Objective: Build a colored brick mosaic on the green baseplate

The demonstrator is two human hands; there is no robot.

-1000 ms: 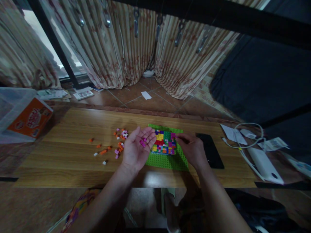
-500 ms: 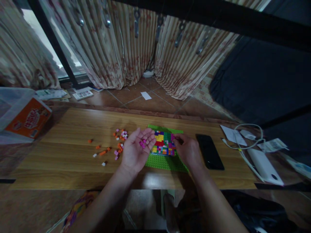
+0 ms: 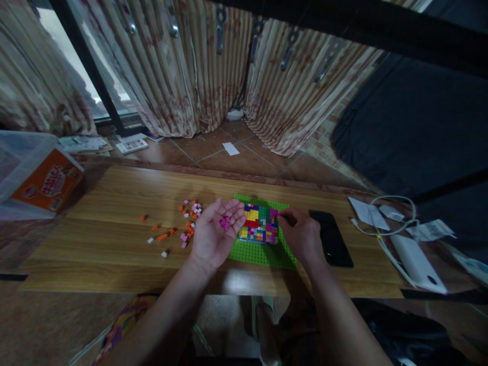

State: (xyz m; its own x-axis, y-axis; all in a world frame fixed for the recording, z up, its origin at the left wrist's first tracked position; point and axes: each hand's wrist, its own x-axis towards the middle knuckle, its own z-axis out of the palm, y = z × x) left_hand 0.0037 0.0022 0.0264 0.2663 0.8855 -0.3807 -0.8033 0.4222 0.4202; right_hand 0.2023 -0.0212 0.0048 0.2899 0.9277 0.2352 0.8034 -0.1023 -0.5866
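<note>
My left hand [image 3: 213, 234] is turned palm up beside the build, its fingers stretched and slightly cupped. Several small magenta toy bricks [image 3: 224, 222] lie on it near the finger bases. A block of many-coloured toy bricks [image 3: 252, 223] sits on a green studded baseplate [image 3: 255, 255]. Thumb and fingers of my right hand [image 3: 301, 231] are pinched together at the upper right edge of that block, beside its magenta part. Whatever is between those fingertips is too small and hidden to make out.
Loose orange, pink and white bricks [image 3: 163, 237] are scattered on the wooden table [image 3: 95, 244] at left. A black phone [image 3: 331, 239] lies right of the baseplate. Farther right are a white cable [image 3: 392, 197] and a white device [image 3: 417, 262]. A clear plastic box [image 3: 28, 152] stands far left.
My right fingertips have shifted slightly right, off the block's top toward its edge, uncovering more magenta bricks. My left hand still bears its bricks. The whole view has shifted a little.
</note>
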